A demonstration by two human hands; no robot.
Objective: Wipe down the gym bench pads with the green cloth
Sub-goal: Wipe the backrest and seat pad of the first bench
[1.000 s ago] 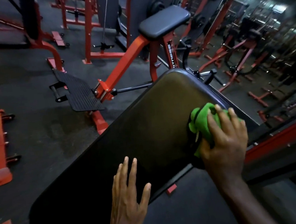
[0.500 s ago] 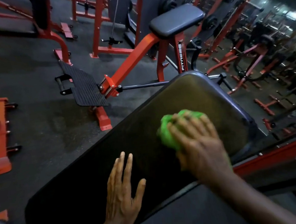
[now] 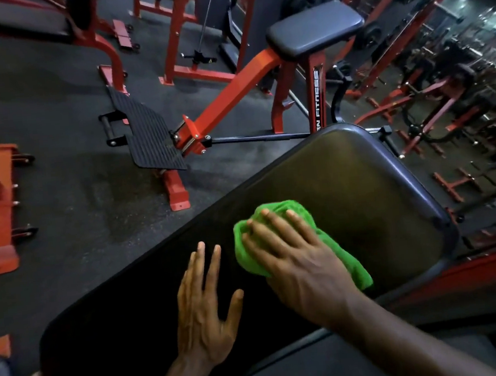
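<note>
Plainly, nothing in view serves as a container; what matters lies on the bench pad (image 3: pixel 362 195), a long black upholstered slab with rounded corners and a raised seam round its edge, running diagonally across the lower half of the view and catching a dull sheen toward its far end. On the pad's middle, nearer its right edge, sits the green cloth (image 3: pixel 276 215), a bright lime, soft-looking rag bunched into folds rather than spread flat, its tail trailing toward the pad's near right edge. The right hand (image 3: pixel 296 262) lies palm down on top of the cloth with fingers extended and slightly spread, pressing it against the pad rather than clenching it; green shows beyond the fingertips and along the outer side of the hand. The left hand (image 3: pixel 203 307) rests flat on the pad just beside the cloth, toward the pad's near end, fingers straight and thumb splayed, holding nothing. Beyond the pad's far end stands a red machine frame (image 3: pixel 232 98) carrying a smaller dark seat pad (image 3: pixel 315 31), with a ribbed black footplate (image 3: pixel 144 134) lying on the dark floor off the pad's left edge.
</note>
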